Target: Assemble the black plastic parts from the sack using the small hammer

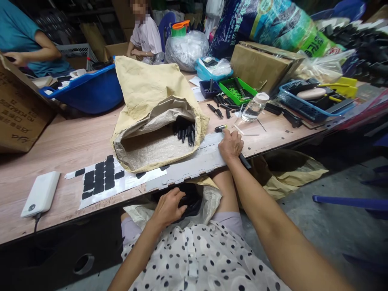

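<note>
Near the table's front edge, my right hand (230, 144) rests on the right end of a grey flat strip (188, 163) with notched edges. Its fingers are curled closed, and what they hold is hidden. A short cylinder with black and metallic parts (220, 128) lies just beyond its fingertips, and a black bar (245, 161) sticks out beside the wrist. My left hand (169, 205) is over my lap, thumb apart and fingers loosely bent, with nothing visible in it. Beside it, an open sack (212, 198) holds dark contents. On the table, a yellowish sack (151, 81) lies with several black pen-like parts (188, 133) in its mouth.
A sheet with black stickers (121, 188) and a white power bank (41, 194) lie left. Behind are a blue basin (87, 95), a green tray (224, 87), a clear jar (254, 108), a blue basket (321, 113) and a cardboard box (257, 64). Two people sit across the table.
</note>
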{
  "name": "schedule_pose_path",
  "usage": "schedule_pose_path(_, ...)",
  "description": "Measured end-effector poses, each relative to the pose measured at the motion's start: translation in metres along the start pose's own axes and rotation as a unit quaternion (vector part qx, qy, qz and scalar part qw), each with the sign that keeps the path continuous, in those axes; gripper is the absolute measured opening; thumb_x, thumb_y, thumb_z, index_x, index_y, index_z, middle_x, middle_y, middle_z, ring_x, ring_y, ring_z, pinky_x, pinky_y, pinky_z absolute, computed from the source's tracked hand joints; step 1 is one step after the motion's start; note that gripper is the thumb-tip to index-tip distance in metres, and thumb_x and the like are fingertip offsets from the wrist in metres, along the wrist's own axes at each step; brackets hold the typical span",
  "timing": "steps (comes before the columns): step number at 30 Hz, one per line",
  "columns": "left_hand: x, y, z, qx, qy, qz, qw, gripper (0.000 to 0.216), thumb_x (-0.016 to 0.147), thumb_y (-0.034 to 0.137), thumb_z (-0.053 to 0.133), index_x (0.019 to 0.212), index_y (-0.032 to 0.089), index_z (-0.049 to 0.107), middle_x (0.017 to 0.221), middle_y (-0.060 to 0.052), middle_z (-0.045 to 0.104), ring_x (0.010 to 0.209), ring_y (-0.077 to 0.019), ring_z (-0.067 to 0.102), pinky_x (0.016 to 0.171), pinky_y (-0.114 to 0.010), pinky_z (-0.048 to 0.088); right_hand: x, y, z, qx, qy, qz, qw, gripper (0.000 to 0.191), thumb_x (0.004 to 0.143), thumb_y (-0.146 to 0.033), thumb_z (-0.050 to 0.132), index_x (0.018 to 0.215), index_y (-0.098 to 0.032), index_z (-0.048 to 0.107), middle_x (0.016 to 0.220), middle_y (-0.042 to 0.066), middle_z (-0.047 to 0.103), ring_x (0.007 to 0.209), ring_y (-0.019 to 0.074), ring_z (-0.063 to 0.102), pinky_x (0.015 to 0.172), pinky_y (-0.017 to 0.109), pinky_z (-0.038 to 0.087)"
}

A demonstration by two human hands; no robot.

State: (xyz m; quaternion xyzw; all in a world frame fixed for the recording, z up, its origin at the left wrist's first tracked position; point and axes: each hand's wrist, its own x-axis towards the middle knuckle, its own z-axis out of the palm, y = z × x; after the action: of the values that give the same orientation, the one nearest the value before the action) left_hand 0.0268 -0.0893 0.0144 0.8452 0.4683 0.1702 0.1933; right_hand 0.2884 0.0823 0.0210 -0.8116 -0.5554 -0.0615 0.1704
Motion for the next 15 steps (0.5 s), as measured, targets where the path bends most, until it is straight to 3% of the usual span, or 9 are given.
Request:
schedule_pose_path(2,0.013,0.005,-0.006,-0.045,-0.014,-0.002,0.999,0.016,0.081,0.023,0.07,0.096,0.023,0.073,0.082,-0.002,0.069,0.071,-0.0165,0.066,0.063,-0.026,0.054,-0.001,0.0,0.0,-0.004,0.001,-0.002,1.0,0.042,0.095,-0.018,0.039,0.129,-0.02,0.064,0.11,0.016,0.056,0.1,0.0286,0.049,0.076,0.036,0.036)
schedule_pose_path(5,0.06,0.007,-0.024,-0.097,0.077,-0.031,0.992,0.014,0.09,0.029,0.06,0.093,0.023,0.073,0.08,-0.003,0.069,0.072,-0.0166,0.064,0.068,-0.028,0.054,-0.002,-0.001,-0.001,-0.009,0.003,-0.006,1.0,0.042,0.094,-0.018,0.039,0.128,-0.02,0.063,0.109,0.016,0.056,0.099,0.0284,0.048,0.076,0.036,0.036)
schedule_pose_path(8,0.127,-0.009,-0.043,-0.066,0.189,-0.155,0.968,0.022,0.094,0.027,0.051,0.094,0.021,0.072,0.09,-0.007,0.069,0.082,-0.0205,0.064,0.079,-0.034,0.054,-0.003,-0.003,-0.005,-0.019,-0.006,-0.007,1.0,0.041,0.094,-0.017,0.041,0.129,-0.019,0.063,0.11,0.016,0.057,0.099,0.0284,0.049,0.077,0.036,0.037)
schedule_pose_path(10,0.17,-0.029,-0.053,-0.015,0.221,-0.27,0.937,0.022,0.091,0.026,0.054,0.103,0.02,0.071,0.107,-0.013,0.068,0.104,-0.0282,0.062,0.093,-0.042,0.051,-0.004,-0.005,-0.008,-0.022,-0.014,-0.007,1.0,0.042,0.094,-0.017,0.041,0.129,-0.019,0.063,0.11,0.017,0.057,0.099,0.0285,0.049,0.077,0.036,0.037)
schedule_pose_path(12,0.205,-0.051,-0.06,0.027,0.213,-0.36,0.908,0.029,0.09,0.029,0.055,0.114,0.019,0.069,0.121,-0.018,0.065,0.12,-0.0357,0.057,0.1,-0.05,0.047,-0.005,-0.006,-0.009,-0.021,-0.019,-0.008,1.0,0.041,0.094,-0.017,0.041,0.129,-0.019,0.063,0.11,0.017,0.057,0.1,0.0286,0.05,0.077,0.036,0.037)
schedule_pose_path(15,0.24,-0.082,-0.068,0.046,0.165,-0.412,0.895,0.035,0.092,0.03,0.05,0.12,0.018,0.067,0.124,-0.022,0.066,0.124,-0.0379,0.057,0.102,-0.051,0.046,-0.006,-0.006,-0.009,-0.021,-0.019,-0.01,1.0,0.042,0.095,-0.017,0.041,0.13,-0.019,0.063,0.11,0.016,0.057,0.1,0.0285,0.05,0.077,0.036,0.037)
